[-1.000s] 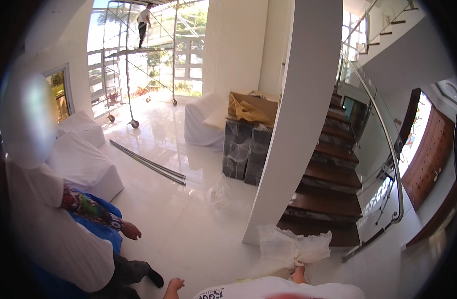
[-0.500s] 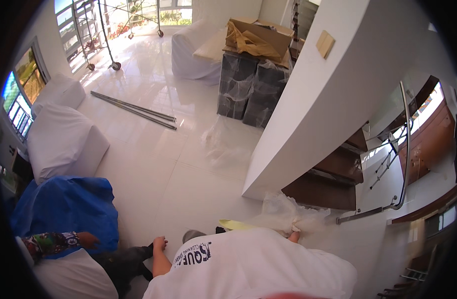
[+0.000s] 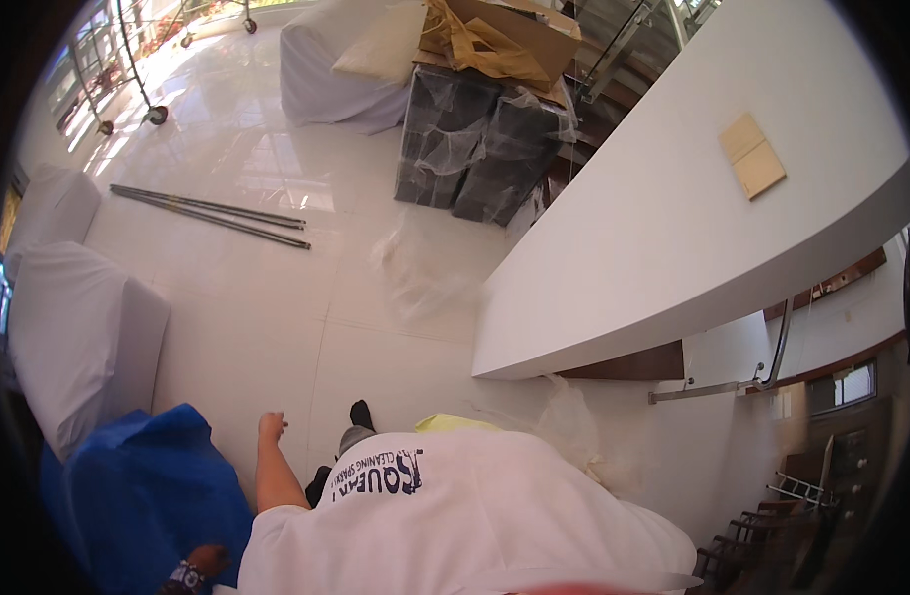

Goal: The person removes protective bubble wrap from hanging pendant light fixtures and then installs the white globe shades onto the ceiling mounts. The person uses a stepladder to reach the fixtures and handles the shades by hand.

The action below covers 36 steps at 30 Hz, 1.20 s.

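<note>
My left arm reaches out past my white shirt [image 3: 475,496], and my left hand [image 3: 272,426] hangs over the pale floor with its fingers curled in. Nothing shows in that hand. My right hand is hidden behind the shirt. By the right side of the shirt is a crumpled clear plastic sheet [image 3: 571,421]; whether my right hand holds it cannot be seen. A yellow thing [image 3: 453,423] peeks out above the shirt's upper edge. One black-socked foot [image 3: 361,415] shows on the floor. At the lower left, another person's hand [image 3: 209,561] lies near a blue cover [image 3: 143,496].
Three long metal poles [image 3: 212,216] lie on the glossy tiles. White-covered furniture [image 3: 83,337] stands at left. Plastic-wrapped dark boxes [image 3: 445,139] carry an opened cardboard box [image 3: 505,45]. A slanted white wall [image 3: 663,238] rises at right. Wheeled scaffolding [image 3: 128,59] stands far left.
The view has swung, so the poles and boxes sit further left and higher. My left hand has moved left and forward. My right hand, seen earlier at the plastic sheet, is now out of sight.
</note>
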Each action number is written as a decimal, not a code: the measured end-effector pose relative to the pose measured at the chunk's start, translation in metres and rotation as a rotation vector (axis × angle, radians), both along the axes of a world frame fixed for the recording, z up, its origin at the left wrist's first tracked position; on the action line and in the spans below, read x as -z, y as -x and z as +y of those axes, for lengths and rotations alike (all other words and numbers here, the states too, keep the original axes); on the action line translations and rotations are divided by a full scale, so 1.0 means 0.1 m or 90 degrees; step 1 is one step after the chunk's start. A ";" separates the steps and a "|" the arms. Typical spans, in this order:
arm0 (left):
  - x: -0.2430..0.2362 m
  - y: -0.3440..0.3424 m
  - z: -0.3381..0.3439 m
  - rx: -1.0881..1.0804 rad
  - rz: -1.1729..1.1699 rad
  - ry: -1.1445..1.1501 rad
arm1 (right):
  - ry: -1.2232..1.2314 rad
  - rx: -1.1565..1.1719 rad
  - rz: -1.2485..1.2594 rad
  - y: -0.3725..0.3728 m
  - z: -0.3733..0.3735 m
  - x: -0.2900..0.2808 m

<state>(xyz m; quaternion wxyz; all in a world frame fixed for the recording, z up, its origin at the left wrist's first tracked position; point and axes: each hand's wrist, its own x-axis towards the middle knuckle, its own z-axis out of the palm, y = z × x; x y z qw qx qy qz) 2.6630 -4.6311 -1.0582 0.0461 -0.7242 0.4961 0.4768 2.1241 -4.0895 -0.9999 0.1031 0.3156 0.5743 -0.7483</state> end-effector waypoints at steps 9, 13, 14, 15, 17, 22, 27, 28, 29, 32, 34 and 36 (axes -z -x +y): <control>-0.46 2.30 -2.35 0.337 0.060 0.209 | 0.019 0.146 0.001 -0.49 -0.48 -0.07; -0.42 3.36 -2.38 0.410 0.170 0.175 | 0.029 0.187 -0.008 -0.55 -0.62 0.02; -0.42 3.58 -2.33 0.463 0.133 0.161 | 0.030 0.196 -0.010 -0.58 -0.65 0.02; -0.41 3.76 -2.27 0.520 0.125 0.137 | 0.034 0.207 -0.016 -0.60 -0.67 0.03; -0.35 4.07 -2.16 0.650 0.088 0.086 | 0.030 0.223 -0.025 -0.67 -0.67 0.01; -0.13 4.77 -2.05 0.748 0.102 0.001 | -0.004 0.268 -0.059 -0.96 -0.66 -0.15; 0.15 5.39 -2.10 0.870 0.037 -0.027 | -0.034 0.329 -0.080 -1.36 -0.82 -0.49; 0.20 5.50 -2.09 0.888 0.023 -0.031 | -0.044 0.347 -0.084 -1.48 -0.88 -0.58; 0.28 5.68 -2.17 0.905 0.006 -0.029 | -0.049 0.362 -0.084 -1.56 -0.96 -0.65; 0.52 6.14 -2.28 0.971 -0.036 -0.069 | -0.083 0.400 -0.093 -1.88 -1.14 -0.90; 0.65 6.41 -2.27 0.966 -0.043 -0.067 | -0.098 0.422 -0.097 -2.06 -1.26 -1.00; 0.79 6.62 -2.24 0.982 -0.045 -0.040 | -0.110 0.449 -0.099 -2.24 -1.40 -1.07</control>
